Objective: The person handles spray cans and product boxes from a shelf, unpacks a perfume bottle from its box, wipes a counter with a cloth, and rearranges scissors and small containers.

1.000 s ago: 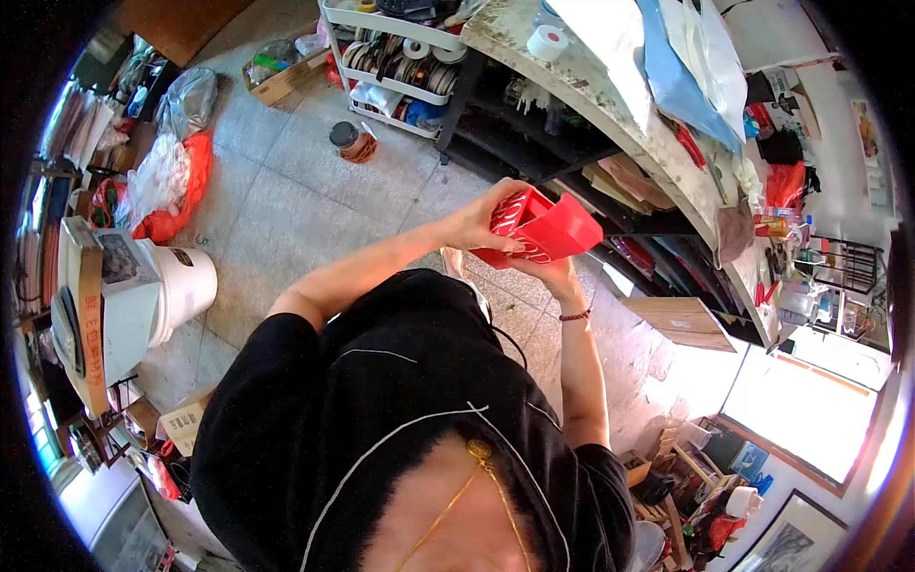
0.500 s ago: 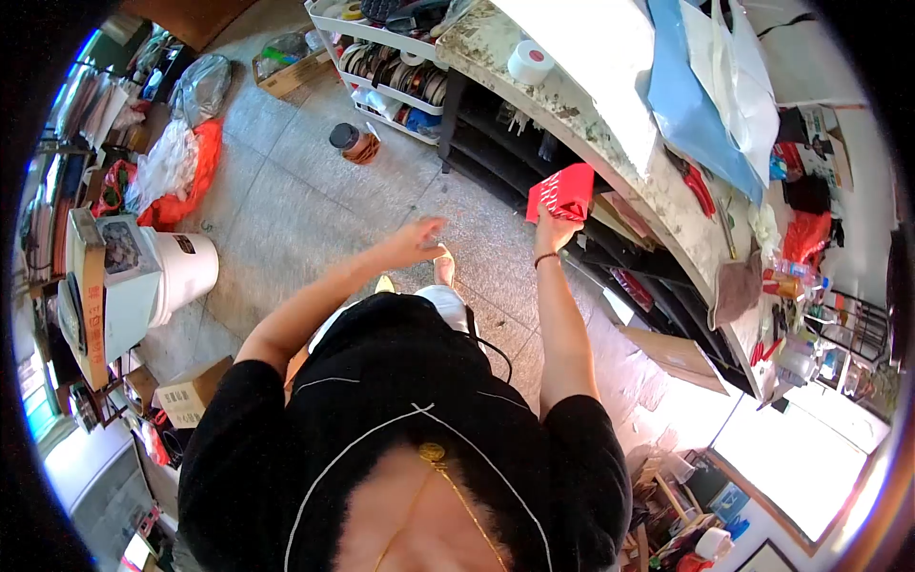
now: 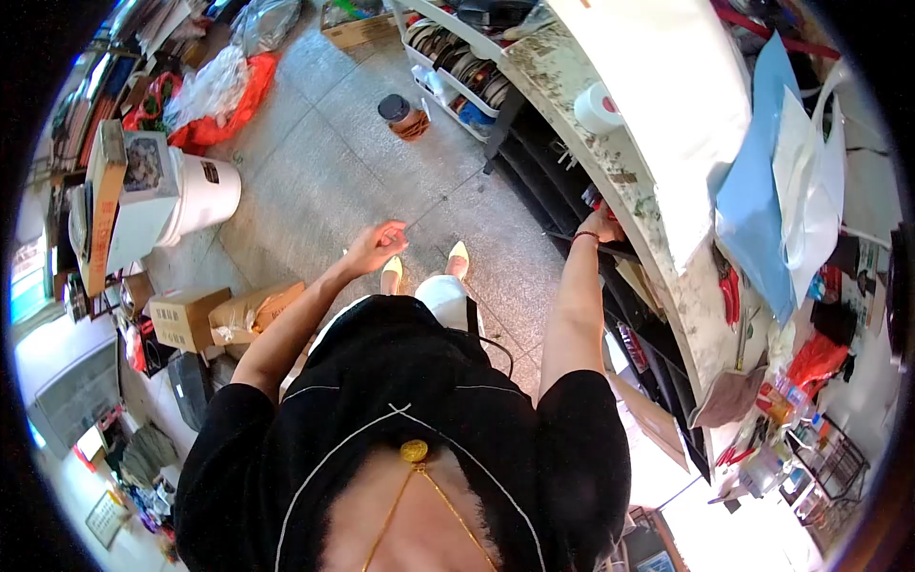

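My right hand (image 3: 600,227) reaches into the dark shelf rack (image 3: 538,176) below the worktop, a dark red bracelet at its wrist. A bit of a red packet (image 3: 610,214) shows at the fingers; the worktop's edge and the shelf hide most of it and the fingertips. My left hand (image 3: 376,248) hangs over the floor in front of my body, loosely curled with the fingers a little apart, holding nothing.
The stained worktop (image 3: 648,186) carries a white roll (image 3: 598,107), red-handled pliers (image 3: 728,291) and a blue plastic sheet (image 3: 758,181). On the floor are a dark-lidded jar (image 3: 405,116), a white bucket (image 3: 208,195) and cardboard boxes (image 3: 189,319). A white cart (image 3: 457,86) stands beyond.
My right hand has moved the red packet from beside the worktop's edge into the shelf below. My left hand has drawn back a little to the left. The view has shifted.
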`<action>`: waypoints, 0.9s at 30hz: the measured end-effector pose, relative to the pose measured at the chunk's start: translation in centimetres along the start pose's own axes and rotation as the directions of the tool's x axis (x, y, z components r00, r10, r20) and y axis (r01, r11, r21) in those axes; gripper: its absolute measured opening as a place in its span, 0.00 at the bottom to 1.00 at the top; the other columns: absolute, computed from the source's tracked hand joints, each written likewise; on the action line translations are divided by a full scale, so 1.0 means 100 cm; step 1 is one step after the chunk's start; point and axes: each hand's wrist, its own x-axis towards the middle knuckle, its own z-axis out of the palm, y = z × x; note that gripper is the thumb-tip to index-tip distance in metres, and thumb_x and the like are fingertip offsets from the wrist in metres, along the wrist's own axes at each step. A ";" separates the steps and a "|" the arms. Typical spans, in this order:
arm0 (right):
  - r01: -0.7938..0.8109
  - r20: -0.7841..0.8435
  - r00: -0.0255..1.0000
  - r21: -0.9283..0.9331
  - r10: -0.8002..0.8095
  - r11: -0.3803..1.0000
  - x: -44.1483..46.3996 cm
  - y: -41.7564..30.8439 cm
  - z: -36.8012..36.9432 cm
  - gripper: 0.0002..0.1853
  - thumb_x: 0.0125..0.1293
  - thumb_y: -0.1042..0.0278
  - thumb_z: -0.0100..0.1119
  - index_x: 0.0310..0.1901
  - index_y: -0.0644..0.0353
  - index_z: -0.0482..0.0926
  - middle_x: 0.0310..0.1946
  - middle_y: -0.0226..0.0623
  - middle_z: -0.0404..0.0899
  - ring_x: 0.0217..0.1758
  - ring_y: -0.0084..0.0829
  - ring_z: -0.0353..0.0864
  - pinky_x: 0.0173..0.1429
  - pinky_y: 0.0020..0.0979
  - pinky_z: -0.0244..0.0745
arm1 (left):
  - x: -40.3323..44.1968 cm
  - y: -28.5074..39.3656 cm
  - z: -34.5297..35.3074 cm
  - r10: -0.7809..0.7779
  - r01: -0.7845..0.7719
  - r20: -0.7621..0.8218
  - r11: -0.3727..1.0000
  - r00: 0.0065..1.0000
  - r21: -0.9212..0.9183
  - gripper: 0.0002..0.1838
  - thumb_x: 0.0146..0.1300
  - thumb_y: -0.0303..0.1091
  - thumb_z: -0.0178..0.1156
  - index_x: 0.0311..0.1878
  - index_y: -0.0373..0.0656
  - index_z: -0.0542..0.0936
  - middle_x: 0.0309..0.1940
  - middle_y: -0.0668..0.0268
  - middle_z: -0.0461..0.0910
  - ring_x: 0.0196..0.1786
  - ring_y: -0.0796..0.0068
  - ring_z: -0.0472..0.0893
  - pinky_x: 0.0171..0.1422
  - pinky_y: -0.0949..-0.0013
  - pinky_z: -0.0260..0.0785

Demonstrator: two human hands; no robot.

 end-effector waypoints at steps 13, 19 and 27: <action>0.396 0.518 0.771 0.068 -0.372 0.916 -0.078 -0.137 0.032 0.36 0.47 0.50 0.62 0.49 0.76 0.68 0.50 0.63 0.67 0.55 0.55 0.65 0.59 0.43 0.62 | -0.029 0.015 -0.005 -0.220 0.211 -0.073 0.971 0.973 -0.111 0.22 0.58 0.37 0.59 0.53 0.36 0.69 0.40 0.60 0.76 0.38 0.73 0.77 0.41 0.70 0.70; 0.208 0.563 0.826 -0.326 0.013 0.922 -0.065 -0.158 0.053 0.33 0.50 0.40 0.57 0.48 0.61 0.75 0.48 0.48 0.74 0.50 0.41 0.74 0.50 0.38 0.71 | -0.061 0.005 -0.022 -0.310 0.295 -0.105 0.946 0.945 -0.135 0.23 0.60 0.38 0.56 0.55 0.35 0.68 0.41 0.63 0.74 0.42 0.75 0.74 0.47 0.70 0.68; 0.265 0.647 0.668 0.255 -0.368 0.930 -0.092 -0.123 0.030 0.21 0.46 0.53 0.66 0.28 0.67 0.78 0.28 0.45 0.79 0.29 0.37 0.79 0.35 0.33 0.73 | -0.065 -0.003 -0.032 -0.301 0.249 -0.139 0.919 0.943 -0.306 0.24 0.60 0.40 0.57 0.55 0.35 0.69 0.45 0.60 0.75 0.45 0.73 0.76 0.51 0.70 0.69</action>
